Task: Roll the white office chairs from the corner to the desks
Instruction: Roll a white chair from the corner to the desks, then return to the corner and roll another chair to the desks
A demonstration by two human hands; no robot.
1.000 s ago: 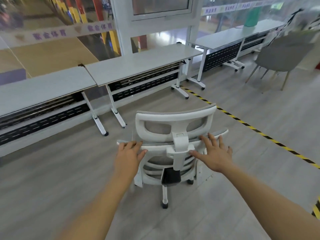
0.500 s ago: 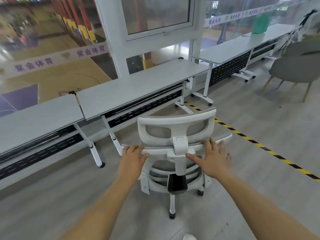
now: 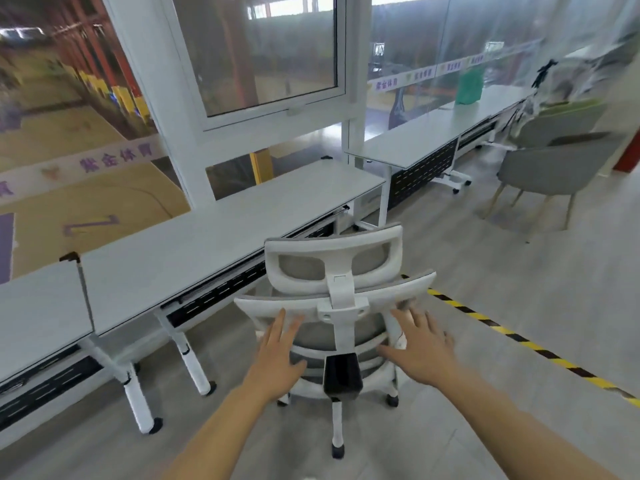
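Two flat, wide grips: left hand and right hand press the white mesh-backed office chair, close beside the long white tabletop. Risk: unheld, it may swivel or strike the edge.

Bright daylight through the windows; motion blur, edges bowed.

White chair with grey mesh and a black block; pale grey desks — black slotted panels; yellow-and-black striped tape on grey floor.
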